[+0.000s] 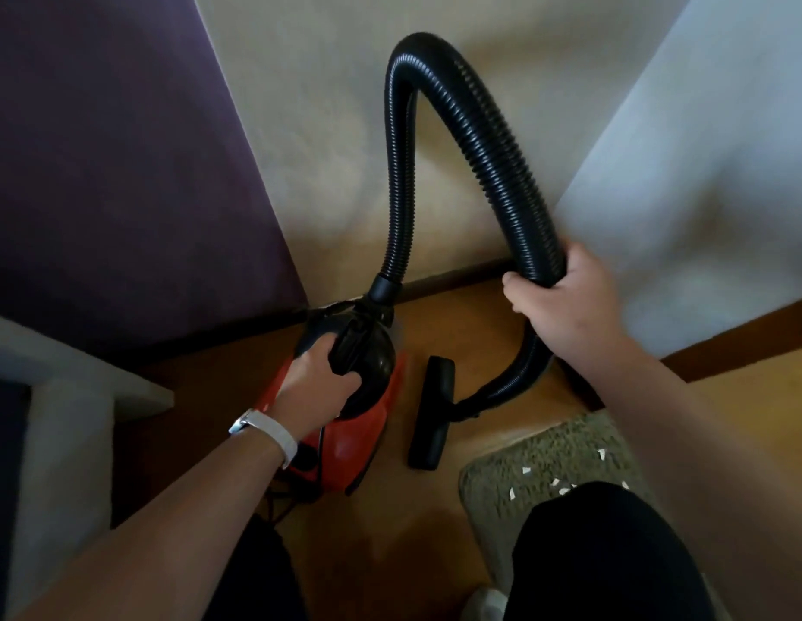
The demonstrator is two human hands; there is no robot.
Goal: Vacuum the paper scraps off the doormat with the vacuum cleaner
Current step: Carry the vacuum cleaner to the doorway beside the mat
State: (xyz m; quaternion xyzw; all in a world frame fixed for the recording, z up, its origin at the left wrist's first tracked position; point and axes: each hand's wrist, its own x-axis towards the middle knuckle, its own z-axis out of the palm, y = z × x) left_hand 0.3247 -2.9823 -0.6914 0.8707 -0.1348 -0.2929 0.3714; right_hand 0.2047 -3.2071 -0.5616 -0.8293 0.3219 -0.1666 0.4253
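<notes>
Left grip (320, 378) is curled round the black top handle of the red vacuum cleaner (349, 445). Right grip (556, 293) is clamped on the ribbed hose (493, 141), well up from its working end. The floor nozzle (432, 414) lies on the wooden floor (435, 522) between the machine and the doormat (502, 499), not on the mat yet. The paper scraps (526, 470) sit on the mat at lower right, some right at the edge of the person's dark knee (591, 553) (more may be hidden under it).

Here's the danger: that hose arches high against the wall. With the hold so far from the nozzle, steering looks loose, and a swing could let the head flop and sweep the scraps onto the floor. Lift the body too sharply and the hose may jerk the nozzle along. A dark cord (278, 499) trails beneath the machine and could snag. The scraps look light, so a shifting knee might scatter them.
</notes>
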